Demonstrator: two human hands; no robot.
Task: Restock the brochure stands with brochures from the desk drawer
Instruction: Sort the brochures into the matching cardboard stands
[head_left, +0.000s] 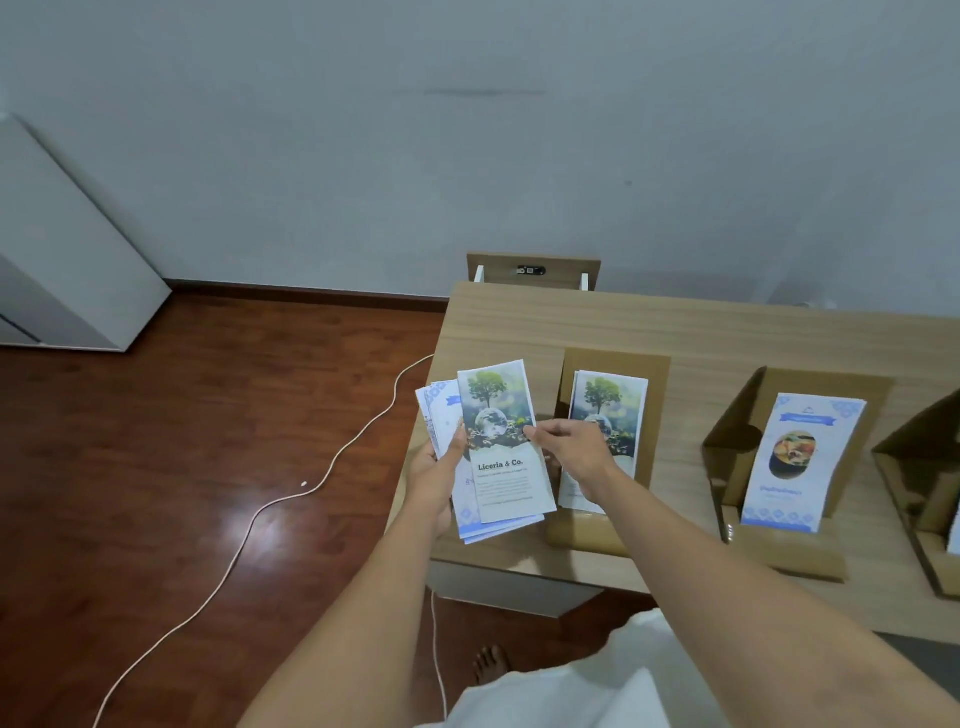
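My left hand (434, 475) grips a fanned stack of brochures (501, 467) over the desk's left edge; the top one shows a tree and globe with "Liceria & Co.", and blue-patterned ones lie beneath. My right hand (569, 449) pinches the right edge of that top brochure. Just right of it, a cardboard stand (615, 364) holds matching tree brochures (615, 410). A second cardboard stand (831, 384) holds blue brochures with a food picture (795, 457). A third stand (919, 467) is cut off at the right edge.
The wooden desk (649, 322) stands against a grey wall, with a chair back (534, 267) behind it. A white cable (291, 499) snakes over the dark wood floor on the left. A white cabinet (67, 249) is at far left. My bare foot (491, 665) shows below.
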